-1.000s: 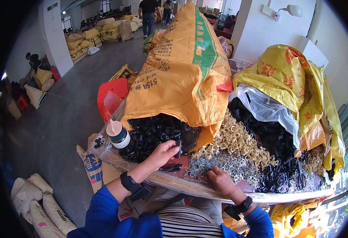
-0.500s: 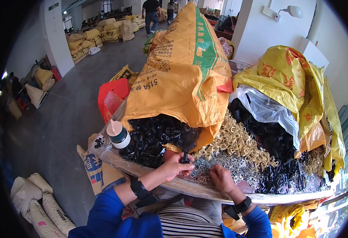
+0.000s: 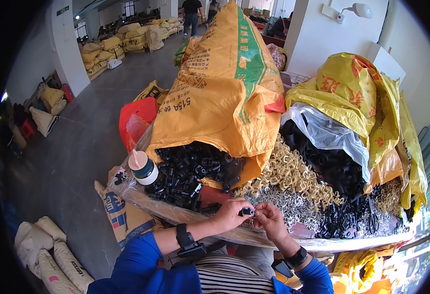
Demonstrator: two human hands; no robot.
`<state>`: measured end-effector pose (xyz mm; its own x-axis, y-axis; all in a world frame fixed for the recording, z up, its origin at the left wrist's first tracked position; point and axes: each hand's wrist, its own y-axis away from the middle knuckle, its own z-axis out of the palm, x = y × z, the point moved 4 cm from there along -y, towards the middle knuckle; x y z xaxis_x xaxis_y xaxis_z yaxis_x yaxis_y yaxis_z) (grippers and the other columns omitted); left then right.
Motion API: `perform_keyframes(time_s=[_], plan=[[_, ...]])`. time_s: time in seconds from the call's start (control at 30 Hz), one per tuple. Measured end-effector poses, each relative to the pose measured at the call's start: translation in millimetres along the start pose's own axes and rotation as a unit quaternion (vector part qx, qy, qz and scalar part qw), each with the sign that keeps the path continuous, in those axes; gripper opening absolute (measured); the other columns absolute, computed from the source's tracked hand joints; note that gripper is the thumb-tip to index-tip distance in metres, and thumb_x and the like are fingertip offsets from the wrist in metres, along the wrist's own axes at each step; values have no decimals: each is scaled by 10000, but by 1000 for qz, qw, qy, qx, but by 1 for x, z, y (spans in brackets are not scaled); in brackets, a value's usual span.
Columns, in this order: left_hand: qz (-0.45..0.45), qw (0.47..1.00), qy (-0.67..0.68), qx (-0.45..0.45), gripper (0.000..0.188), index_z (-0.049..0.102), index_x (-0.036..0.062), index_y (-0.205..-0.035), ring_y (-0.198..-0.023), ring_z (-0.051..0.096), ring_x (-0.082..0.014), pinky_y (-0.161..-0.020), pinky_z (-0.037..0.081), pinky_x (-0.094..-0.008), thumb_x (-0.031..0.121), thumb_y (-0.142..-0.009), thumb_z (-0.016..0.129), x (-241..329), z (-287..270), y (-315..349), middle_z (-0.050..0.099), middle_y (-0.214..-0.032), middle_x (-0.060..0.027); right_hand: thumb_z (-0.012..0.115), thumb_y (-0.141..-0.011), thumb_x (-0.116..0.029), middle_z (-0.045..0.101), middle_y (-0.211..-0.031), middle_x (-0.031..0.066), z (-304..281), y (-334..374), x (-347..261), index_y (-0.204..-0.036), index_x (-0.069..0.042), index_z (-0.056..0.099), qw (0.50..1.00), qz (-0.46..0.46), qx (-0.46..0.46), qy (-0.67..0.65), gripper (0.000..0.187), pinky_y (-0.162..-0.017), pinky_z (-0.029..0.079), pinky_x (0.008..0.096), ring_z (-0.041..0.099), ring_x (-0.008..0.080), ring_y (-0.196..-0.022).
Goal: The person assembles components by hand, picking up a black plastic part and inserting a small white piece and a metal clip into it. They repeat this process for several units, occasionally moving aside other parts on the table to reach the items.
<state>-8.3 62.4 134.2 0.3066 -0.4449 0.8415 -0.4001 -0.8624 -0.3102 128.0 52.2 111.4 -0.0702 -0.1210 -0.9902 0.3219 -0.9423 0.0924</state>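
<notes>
Head view: left hand (image 3: 228,216) has its fingers clamped on a black fitting (image 3: 246,212), and it's swung over since half a second ago, so both hands are at one part now. Right hand's (image 3: 273,223) fingers are bunched together beside it, can't tell on what. Worktop's (image 3: 215,195) silver clips (image 3: 295,210) sit just beyond, orange sack (image 3: 210,117) farther off.

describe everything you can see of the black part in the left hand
The black part is small and roughly tubular, and looks like plastic. A paler ring shows around the dark middle of its exposed end, which is turned toward the camera; much of the rest is hidden by the left hand gripping it. It is held near the front edge of the table. The right hand is close beside it, but whether it touches the part is unclear.
</notes>
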Motion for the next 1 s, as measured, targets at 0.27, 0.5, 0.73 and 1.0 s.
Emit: perform_keyframes(time_s=[0.27, 0.5, 0.73, 1.0], plan=[[56, 998, -21, -11, 163, 542, 34, -781, -693, 541, -259, -611, 433, -305, 23, -630, 603, 1, 3, -5, 531, -728, -94, 489, -807, -60, 525, -649, 35, -6, -2, 12, -887, 1, 449, 994, 49, 16, -100, 108, -468, 392, 179, 492, 81, -511], [28, 999, -30, 5, 137, 540, 22, -783, -658, 552, -231, -592, 439, -296, 32, -656, 589, -8, 6, -11, 539, -714, -95, 486, -810, -58, 534, -693, 35, -5, -4, 6, -901, 1, 446, 999, 7, 27, -33, 116, -489, 412, 189, 504, 82, -537], [-238, 918, 315, 14, 105, 536, 37, -751, -548, 487, -70, -456, 381, -220, 140, -759, 559, -49, 18, -12, 531, -650, -10, 554, -729, -45, 526, -661, 85, -8, -3, -16, -835, -12, 498, 831, -257, 48, 491, 124, -488, 436, 258, 541, 200, -545], [-368, 829, 422, -2, 109, 540, 72, -776, -546, 465, -52, -447, 352, -178, 180, -769, 551, -49, 25, -3, 523, -663, 17, 557, -711, -57, 504, -690, 120, -11, -6, -19, -830, -23, 529, 869, -219, 12, 443, 126, -511, 437, 328, 531, 278, -596]])
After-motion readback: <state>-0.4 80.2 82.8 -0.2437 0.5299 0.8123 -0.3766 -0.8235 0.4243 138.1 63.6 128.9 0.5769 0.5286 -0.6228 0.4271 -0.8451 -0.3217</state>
